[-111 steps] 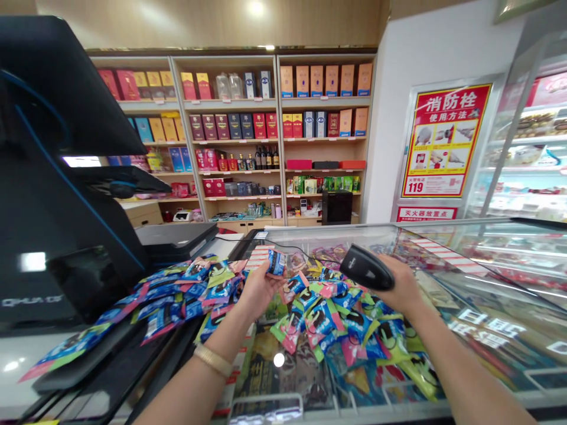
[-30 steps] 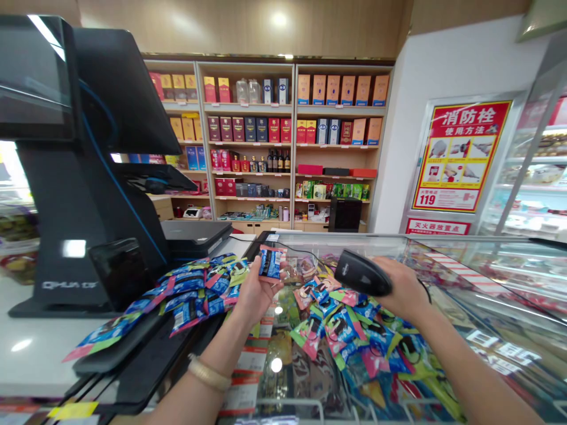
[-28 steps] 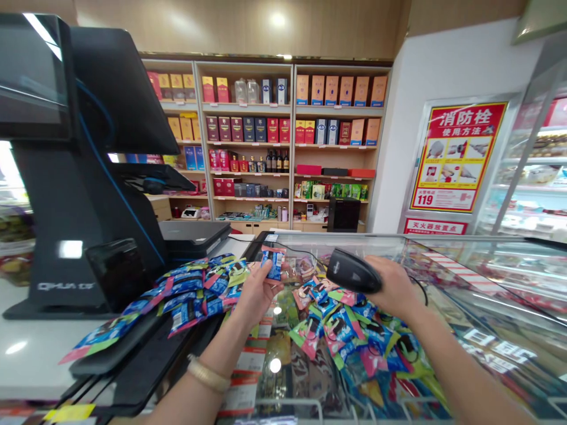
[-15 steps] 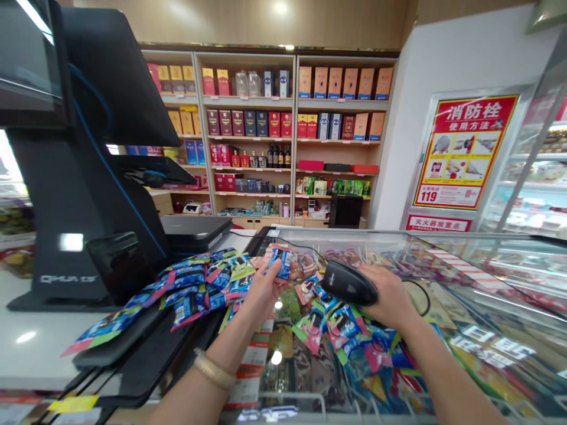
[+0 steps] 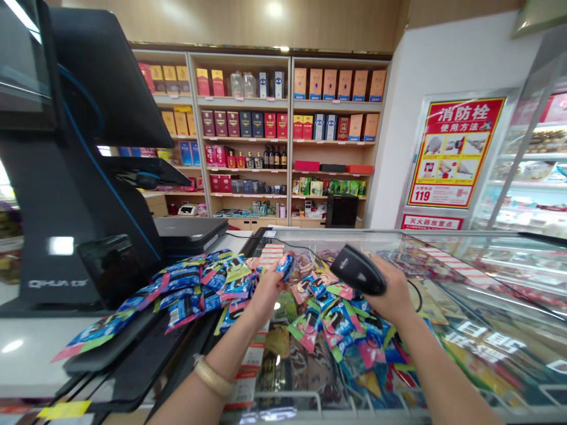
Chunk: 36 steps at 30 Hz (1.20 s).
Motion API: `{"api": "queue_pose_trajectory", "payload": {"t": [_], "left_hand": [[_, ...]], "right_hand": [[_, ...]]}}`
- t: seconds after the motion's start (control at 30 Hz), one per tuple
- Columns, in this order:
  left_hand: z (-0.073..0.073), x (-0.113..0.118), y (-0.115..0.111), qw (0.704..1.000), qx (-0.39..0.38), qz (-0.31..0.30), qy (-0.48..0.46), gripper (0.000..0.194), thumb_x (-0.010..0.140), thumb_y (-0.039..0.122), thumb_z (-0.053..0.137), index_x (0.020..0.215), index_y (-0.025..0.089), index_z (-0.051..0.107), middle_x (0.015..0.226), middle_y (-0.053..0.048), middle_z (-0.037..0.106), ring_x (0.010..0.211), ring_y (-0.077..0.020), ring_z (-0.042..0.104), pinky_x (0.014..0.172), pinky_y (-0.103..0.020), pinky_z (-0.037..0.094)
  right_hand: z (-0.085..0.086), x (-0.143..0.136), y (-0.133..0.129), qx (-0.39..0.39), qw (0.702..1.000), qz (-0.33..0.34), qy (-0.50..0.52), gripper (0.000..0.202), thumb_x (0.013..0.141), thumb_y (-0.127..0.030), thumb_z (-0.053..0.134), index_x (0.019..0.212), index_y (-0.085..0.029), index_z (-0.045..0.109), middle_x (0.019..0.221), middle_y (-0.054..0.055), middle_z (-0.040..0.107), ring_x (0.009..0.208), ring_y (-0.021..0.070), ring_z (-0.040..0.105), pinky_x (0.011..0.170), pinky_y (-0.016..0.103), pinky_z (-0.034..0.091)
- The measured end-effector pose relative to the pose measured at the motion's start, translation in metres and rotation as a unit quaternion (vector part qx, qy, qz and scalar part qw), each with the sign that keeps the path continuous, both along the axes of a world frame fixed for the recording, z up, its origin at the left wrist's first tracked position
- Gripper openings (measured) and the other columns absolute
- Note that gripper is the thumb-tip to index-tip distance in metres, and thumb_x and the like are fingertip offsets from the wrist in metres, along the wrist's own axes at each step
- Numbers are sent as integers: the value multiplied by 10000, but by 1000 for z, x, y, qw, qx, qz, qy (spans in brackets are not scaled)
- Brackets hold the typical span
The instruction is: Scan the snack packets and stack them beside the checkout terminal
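Packet (image 5: 286,267) in blue wrapping sits pinched between the thumb and fingers of the left hand (image 5: 267,295), above the glass-topped freezer (image 5: 283,378). Right-hand fingers curl around a black scanner (image 5: 359,270), its head angled toward the packet but apart from it. Below the scanner, a pile of colourful packets (image 5: 339,324) lies on the glass; more packets (image 5: 186,289) spread beside the dark register (image 5: 88,195) at left.
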<state>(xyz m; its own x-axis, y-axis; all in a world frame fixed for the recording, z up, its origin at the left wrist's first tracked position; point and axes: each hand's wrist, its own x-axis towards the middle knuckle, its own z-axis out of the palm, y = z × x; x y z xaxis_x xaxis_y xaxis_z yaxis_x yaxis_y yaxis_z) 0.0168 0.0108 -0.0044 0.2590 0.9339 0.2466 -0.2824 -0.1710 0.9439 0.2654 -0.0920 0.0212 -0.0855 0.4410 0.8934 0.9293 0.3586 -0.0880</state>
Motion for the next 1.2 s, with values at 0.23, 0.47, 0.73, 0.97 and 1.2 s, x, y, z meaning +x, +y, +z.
{"api": "queue_pose_trajectory", "payload": {"t": [0.23, 0.47, 0.73, 0.97, 1.2], "left_hand": [[-21, 13, -15, 927, 222, 27, 301, 416, 794, 264, 560, 1205, 197, 573, 1126, -96, 600, 1091, -227, 546, 977, -378, 424], [-22, 15, -25, 875, 266, 65, 398, 364, 840, 383, 533, 1148, 203, 604, 1070, -98, 602, 1012, -241, 586, 915, -375, 446], [11, -13, -6, 804, 347, 247, 415, 314, 780, 184, 526, 1069, 192, 647, 1072, -103, 612, 1028, -239, 566, 923, -367, 437], [26, -60, 8, 652, 211, 401, 607, 399, 865, 394, 477, 1197, 258, 653, 1289, -192, 522, 1095, -381, 523, 891, -497, 382], [27, -58, 7, 632, 182, 383, 648, 353, 876, 370, 442, 1097, 293, 706, 1297, -133, 555, 1064, -354, 553, 886, -467, 366]], "right_hand": [[-2, 4, 1, 17, 1000, -7, -5, 145, 696, -252, 533, 818, -215, 604, 723, 46, 629, 678, 220, 610, 601, 311, 463], [-4, 3, 2, 4, 1000, -3, -15, 120, 716, -254, 547, 818, -213, 596, 681, 30, 587, 650, 208, 586, 615, 312, 459], [-5, 3, 2, 13, 1000, 4, -28, 135, 722, -258, 544, 840, -212, 592, 718, 38, 608, 675, 220, 610, 634, 328, 477], [-4, -2, 2, 11, 999, 14, -37, 100, 741, -256, 537, 814, -203, 579, 695, 36, 592, 648, 200, 584, 591, 305, 450], [-7, -1, 3, 6, 999, 25, -40, 82, 743, -276, 545, 766, -201, 572, 699, 37, 592, 640, 191, 565, 595, 296, 433]]}}
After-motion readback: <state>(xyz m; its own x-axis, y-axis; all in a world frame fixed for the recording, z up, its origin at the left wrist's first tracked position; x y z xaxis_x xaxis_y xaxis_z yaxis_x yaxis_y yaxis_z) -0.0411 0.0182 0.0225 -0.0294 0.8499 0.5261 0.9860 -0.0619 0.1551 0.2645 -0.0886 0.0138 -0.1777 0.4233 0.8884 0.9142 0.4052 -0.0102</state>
